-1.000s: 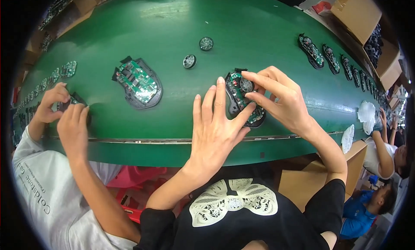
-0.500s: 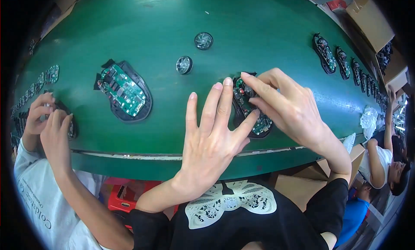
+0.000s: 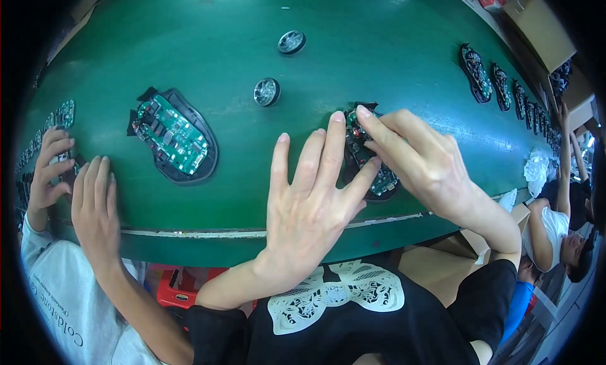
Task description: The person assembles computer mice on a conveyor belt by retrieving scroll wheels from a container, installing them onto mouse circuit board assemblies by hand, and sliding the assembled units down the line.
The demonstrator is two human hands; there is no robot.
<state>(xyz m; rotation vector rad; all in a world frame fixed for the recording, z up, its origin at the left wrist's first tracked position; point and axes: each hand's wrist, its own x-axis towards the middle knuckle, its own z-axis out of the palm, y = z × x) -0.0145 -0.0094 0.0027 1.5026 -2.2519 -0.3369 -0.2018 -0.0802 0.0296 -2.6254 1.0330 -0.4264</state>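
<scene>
A black computer mouse base [image 3: 385, 187] with a green circuit board lies in front of me, partly covered by both hands. My left hand [image 3: 309, 182] is spread out, its index fingertip beside the base's left edge and its thumb on the board. At the board's far end, my right hand [image 3: 429, 153] is closed in a pinch, index finger and thumb bent over the parts. What sits between those fingertips is hidden. Two black-rimmed spoked wheels, the nearer wheel [image 3: 267, 91] and the farther wheel [image 3: 291, 43], lie beyond my left hand.
Another mouse base with its board [image 3: 173, 134] lies to the left. Several more bases [image 3: 476, 72] line the table's right side. At far left, a co-worker's hands [image 3: 95, 201] handle a part beside a row of circuit boards [image 3: 62, 114]. A clear plastic bag [image 3: 536, 170] sits at the right edge.
My right fingertips have shifted slightly at the board's far end; my left hand stays almost still. At far left, the co-worker's hands have moved apart.
</scene>
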